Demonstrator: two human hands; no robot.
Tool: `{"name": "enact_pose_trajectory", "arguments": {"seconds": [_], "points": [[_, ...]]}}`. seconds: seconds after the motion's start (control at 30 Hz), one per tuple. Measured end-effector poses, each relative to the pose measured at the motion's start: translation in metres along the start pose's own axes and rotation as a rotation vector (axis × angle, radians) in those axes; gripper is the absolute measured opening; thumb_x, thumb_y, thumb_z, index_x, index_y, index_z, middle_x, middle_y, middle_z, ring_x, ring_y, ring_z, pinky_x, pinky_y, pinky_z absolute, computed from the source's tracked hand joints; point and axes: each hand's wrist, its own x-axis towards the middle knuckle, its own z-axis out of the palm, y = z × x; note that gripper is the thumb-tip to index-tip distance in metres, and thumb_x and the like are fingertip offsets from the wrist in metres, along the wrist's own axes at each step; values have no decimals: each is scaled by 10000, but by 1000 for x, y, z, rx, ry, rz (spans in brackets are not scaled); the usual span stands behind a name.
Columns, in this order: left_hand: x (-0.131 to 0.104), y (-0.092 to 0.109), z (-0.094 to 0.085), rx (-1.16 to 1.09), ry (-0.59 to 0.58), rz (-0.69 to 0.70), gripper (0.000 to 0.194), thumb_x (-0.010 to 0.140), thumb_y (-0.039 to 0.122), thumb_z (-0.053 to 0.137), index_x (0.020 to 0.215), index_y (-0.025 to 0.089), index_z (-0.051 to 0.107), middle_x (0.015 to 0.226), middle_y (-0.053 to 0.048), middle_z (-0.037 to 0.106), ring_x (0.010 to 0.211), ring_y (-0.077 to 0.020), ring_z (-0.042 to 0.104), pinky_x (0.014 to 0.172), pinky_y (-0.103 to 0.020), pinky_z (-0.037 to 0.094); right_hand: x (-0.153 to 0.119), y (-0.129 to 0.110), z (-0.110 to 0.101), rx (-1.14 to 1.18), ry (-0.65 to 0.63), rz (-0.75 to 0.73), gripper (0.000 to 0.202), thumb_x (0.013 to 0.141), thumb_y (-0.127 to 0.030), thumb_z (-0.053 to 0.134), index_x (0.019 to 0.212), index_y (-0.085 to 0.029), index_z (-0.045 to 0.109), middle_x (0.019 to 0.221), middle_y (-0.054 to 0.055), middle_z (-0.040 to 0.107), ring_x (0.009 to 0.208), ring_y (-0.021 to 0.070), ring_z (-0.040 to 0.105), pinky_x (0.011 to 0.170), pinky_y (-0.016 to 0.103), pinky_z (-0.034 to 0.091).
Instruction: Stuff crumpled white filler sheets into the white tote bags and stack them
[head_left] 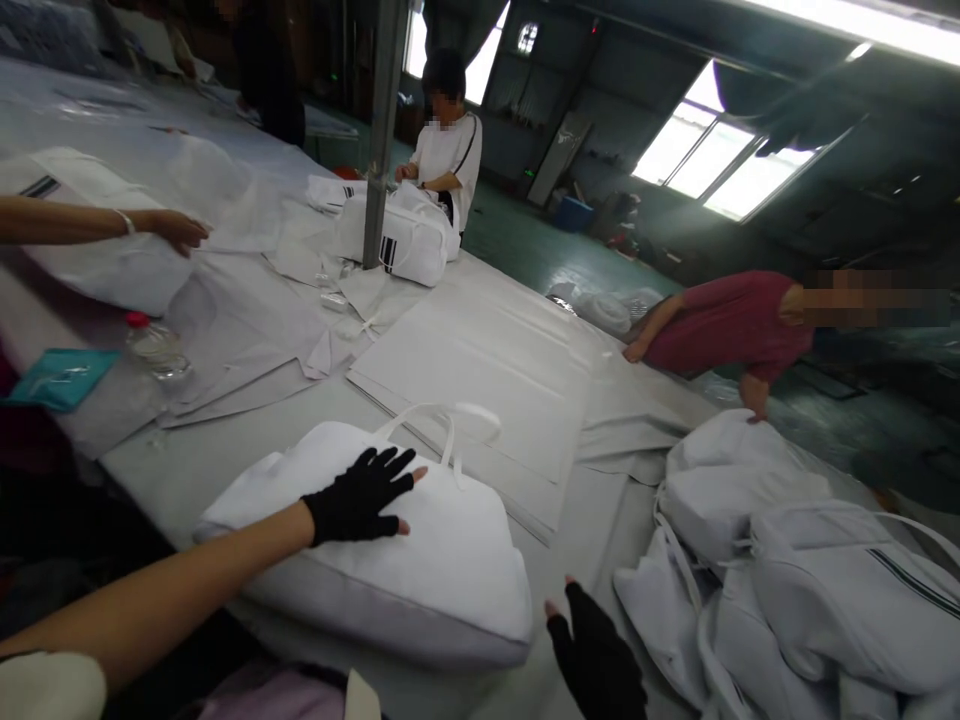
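A stuffed white bag (450, 560) with thin handles lies on its side on the table in front of me. My left hand (360, 497), in a black glove with bare fingertips, rests on top of the bag with its fingers spread. To the right of the bag, apart from it, my right hand (596, 645) wears a matching glove. It is over the table with thumb and fingers apart and nothing visible in it. Further right lies a heap of white bags (847, 590), one with dark stripes.
Beyond my bag lies a stack of white sheets (480, 370). A metal post (381, 130) rises through the table. At left are a clear bottle (157, 345), a teal packet (64, 378) and a co-worker's hand (178, 230). Other people stand around the table.
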Motion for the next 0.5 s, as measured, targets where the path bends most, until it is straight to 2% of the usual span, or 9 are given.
{"name": "enact_pose_trajectory", "arguments": {"seconds": [0.1, 0.17, 0.2, 0.23, 0.27, 0.3, 0.37, 0.43, 0.5], "points": [[-9, -40, -10, 131, 81, -240, 749, 836, 664, 457, 1473, 292, 327, 1544, -125, 263, 1408, -421, 170, 1098, -638, 76, 26, -38, -53, 103, 434, -107, 707, 883, -591, 374, 1417, -128, 403, 1385, 152, 493, 1240, 303, 498, 1017, 452, 420], [-27, -61, 2, 130, 63, -416, 768, 819, 703, 433, 1467, 303, 339, 1538, -134, 277, 1391, -453, 182, 1068, -664, 96, 38, -73, -56, 122, 661, -97, 681, 917, -549, 365, 1442, -116, 353, 1438, 153, 428, 1329, 293, 399, 1078, 456, 350], [-38, -68, 10, 104, 44, -483, 766, 822, 718, 398, 1472, 318, 322, 1544, -129, 265, 1387, -454, 190, 1059, -665, 118, 42, -90, -45, 117, 692, -85, 671, 934, -523, 340, 1440, -83, 348, 1450, 172, 405, 1362, 295, 349, 1104, 472, 306], [-48, -74, 19, 70, 26, -530, 759, 831, 726, 360, 1479, 337, 293, 1554, -118, 242, 1388, -449, 196, 1054, -660, 141, 44, -104, -25, 101, 654, -81, 678, 948, -501, 301, 1440, -37, 329, 1457, 197, 383, 1392, 301, 292, 1126, 494, 256], [-56, -77, 27, 36, 15, -559, 750, 839, 729, 328, 1485, 356, 258, 1566, -105, 212, 1392, -440, 197, 1052, -652, 158, 46, -115, 1, 70, 510, -102, 695, 952, -499, 252, 1420, 7, 346, 1442, 233, 390, 1388, 325, 294, 1127, 537, 222], [-63, -80, 33, 8, 9, -574, 748, 841, 732, 310, 1490, 369, 225, 1575, -95, 180, 1398, -432, 190, 1054, -647, 165, 47, -122, 29, 40, 256, -151, 700, 951, -497, 226, 1404, 15, 375, 1434, 243, 396, 1374, 342, 318, 1117, 565, 218], [-68, -84, 36, -34, -20, -576, 776, 825, 752, 313, 1495, 380, 190, 1586, -87, 129, 1411, -430, 157, 1060, -646, 158, 49, -126, 77, -27, -207, -237, 675, 940, -522, 274, 1444, -80, 355, 1495, 167, 331, 1395, 327, 284, 1125, 565, 203], [-61, -89, 29, -75, -92, -573, 825, 785, 792, 331, 1490, 381, 211, 1584, -97, 122, 1413, -438, 143, 1064, -656, 142, 51, -120, 101, -65, -334, -239, 665, 944, -533, 269, 1478, -138, 293, 1528, 113, 275, 1421, 291, 232, 1144, 539, 179], [-44, -96, 17, -121, -174, -569, 898, 738, 837, 338, 1485, 341, 269, 1571, -127, 165, 1417, -423, 155, 1087, -633, 131, 52, -110, 103, -114, -331, -209, 640, 945, -531, 273, 1480, -181, 293, 1525, 90, 287, 1420, 284, 236, 1142, 555, 162]]}}
